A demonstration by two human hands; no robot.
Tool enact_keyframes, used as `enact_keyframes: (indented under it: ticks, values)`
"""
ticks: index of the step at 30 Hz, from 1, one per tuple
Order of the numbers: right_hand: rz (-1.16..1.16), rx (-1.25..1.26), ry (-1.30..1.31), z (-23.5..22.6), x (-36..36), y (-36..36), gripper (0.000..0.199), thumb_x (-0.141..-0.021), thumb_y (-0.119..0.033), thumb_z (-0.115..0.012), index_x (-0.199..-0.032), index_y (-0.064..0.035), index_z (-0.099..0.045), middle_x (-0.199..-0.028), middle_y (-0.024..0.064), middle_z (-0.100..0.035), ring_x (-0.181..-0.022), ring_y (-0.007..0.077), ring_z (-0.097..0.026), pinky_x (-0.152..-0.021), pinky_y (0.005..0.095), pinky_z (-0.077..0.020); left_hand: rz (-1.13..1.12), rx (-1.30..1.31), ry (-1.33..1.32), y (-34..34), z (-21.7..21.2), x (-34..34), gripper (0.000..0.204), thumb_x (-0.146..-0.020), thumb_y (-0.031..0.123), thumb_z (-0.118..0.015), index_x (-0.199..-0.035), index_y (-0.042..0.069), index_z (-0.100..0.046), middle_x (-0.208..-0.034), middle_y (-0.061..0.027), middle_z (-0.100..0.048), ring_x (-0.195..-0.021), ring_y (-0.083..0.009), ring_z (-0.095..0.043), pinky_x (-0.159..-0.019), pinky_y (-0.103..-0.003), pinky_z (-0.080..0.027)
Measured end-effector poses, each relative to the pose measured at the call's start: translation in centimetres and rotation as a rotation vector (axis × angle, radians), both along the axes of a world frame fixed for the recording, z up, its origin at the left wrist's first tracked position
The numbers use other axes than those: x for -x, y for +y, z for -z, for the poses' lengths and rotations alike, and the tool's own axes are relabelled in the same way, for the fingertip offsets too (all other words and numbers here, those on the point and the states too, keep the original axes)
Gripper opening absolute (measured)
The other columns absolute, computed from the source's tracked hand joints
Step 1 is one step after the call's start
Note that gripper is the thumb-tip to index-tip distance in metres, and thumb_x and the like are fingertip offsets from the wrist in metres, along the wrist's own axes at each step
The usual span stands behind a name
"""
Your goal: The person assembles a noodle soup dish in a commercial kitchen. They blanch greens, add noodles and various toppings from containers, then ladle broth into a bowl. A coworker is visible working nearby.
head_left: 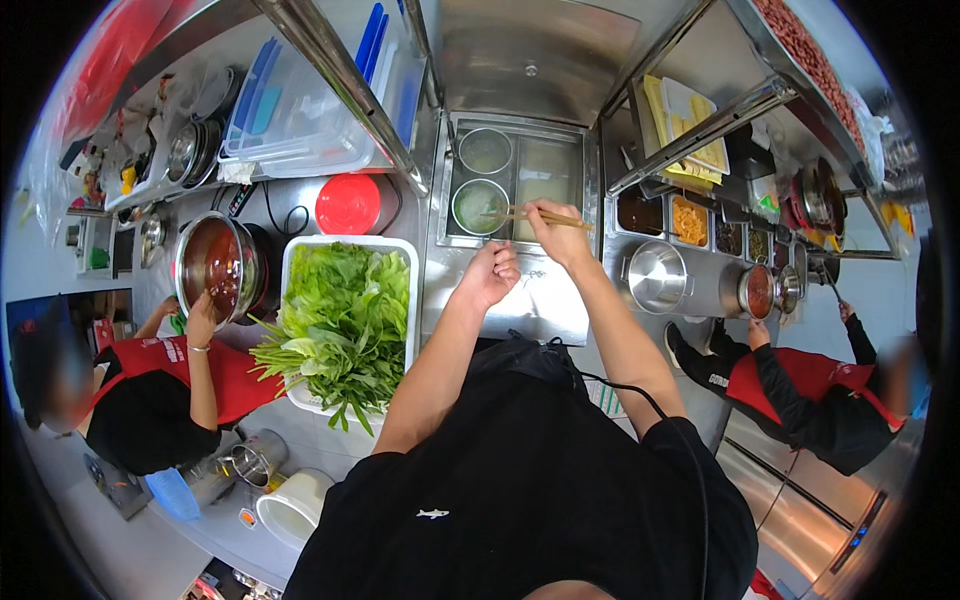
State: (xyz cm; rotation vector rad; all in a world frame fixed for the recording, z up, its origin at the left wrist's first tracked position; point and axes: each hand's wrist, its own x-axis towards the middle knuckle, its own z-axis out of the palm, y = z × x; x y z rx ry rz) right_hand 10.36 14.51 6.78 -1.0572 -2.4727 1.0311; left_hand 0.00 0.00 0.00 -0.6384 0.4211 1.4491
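My right hand (562, 234) grips a pair of wooden chopsticks (518, 214), which point left. Their tips are over the nearer round basket (458, 222), set in a steel cooker (590, 190) of cloudy liquid. Inside that basket sits something pale green, too unclear to name. Just in front of the cooker's near edge, my left hand (493, 274) has its fingers curled in; whatever they may hold is hidden. Behind the nearer basket stands a second round basket (486, 151) in the same cooker.
A white tub (412, 300) of leafy greens (345, 310) stands at left, near a red round container (347, 205). On the right are a steel pot (657, 276) and food pans (690, 222). Co-workers work at both sides; the left one's hand (203, 318) is at a steel bowl (186, 268).
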Motion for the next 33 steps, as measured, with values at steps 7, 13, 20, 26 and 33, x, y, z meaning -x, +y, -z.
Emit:
enact_keyframes:
  ticks: [7,13,20,26,33]
  values:
    - [-0.062,-0.06,0.059,3.1,0.3,-1.5,0.026,-0.101,-0.022,-0.059,-0.103,-0.0017,-0.075,-0.099,0.0213,-0.073,-0.091,0.0432,-0.069,-0.081,0.0482,-0.0552,0.009,0.01,0.028,-0.4,-0.5,-0.8,0.01,-0.104,0.012,-0.043,-0.099,0.008,-0.051,-0.061,0.0058,-0.035,-0.05,-0.0083,-0.031,-0.045,-0.024,-0.029]
    - [0.036,0.244,0.202,5.3,0.2,-2.4,0.03,-0.101,-0.026,-0.06,-0.103,-0.0002,-0.075,-0.095,0.0196,-0.072,-0.087,0.0388,-0.069,-0.081,0.0428,-0.0542,0.019,-0.007,0.022,-0.8,-0.6,-0.8,0.011,-0.105,0.013,-0.041,-0.101,0.008,-0.05,-0.061,0.0056,-0.035,-0.05,-0.008,-0.031,-0.045,-0.024,-0.029]
    - [0.115,0.088,0.214,5.3,0.8,-2.4,0.032,-0.102,-0.029,-0.06,-0.107,-0.0005,-0.074,-0.096,0.0203,-0.071,-0.086,0.0393,-0.069,-0.08,0.0438,-0.0534,0.01,0.009,0.039,-1.3,-0.7,-0.9,0.01,-0.104,0.011,-0.042,-0.102,0.007,-0.051,-0.061,0.0056,-0.034,-0.049,-0.0077,-0.03,-0.044,-0.023,-0.028]
    - [-0.002,0.026,-0.016,2.8,1.0,-2.7,0.029,-0.102,-0.026,-0.059,-0.105,-0.0014,-0.075,-0.097,0.0201,-0.07,-0.087,0.0426,-0.068,-0.08,0.0485,-0.0528,0.001,0.042,0.052,-1.2,-0.7,-1.0,0.01,-0.103,0.01,-0.043,-0.101,0.007,-0.052,-0.06,0.0057,-0.035,-0.048,-0.0082,-0.03,-0.044,-0.023,-0.028]
    - [-0.03,0.042,0.227,4.7,0.9,-1.8,0.025,-0.1,-0.024,-0.061,-0.104,-0.0038,-0.075,-0.095,0.0197,-0.07,-0.088,0.0429,-0.067,-0.078,0.0498,-0.0535,-0.002,0.035,0.051,-1.4,-1.2,-1.2,0.007,-0.103,0.011,-0.042,-0.1,0.009,-0.048,-0.06,0.0065,-0.033,-0.049,-0.0078,-0.03,-0.045,-0.024,-0.028]
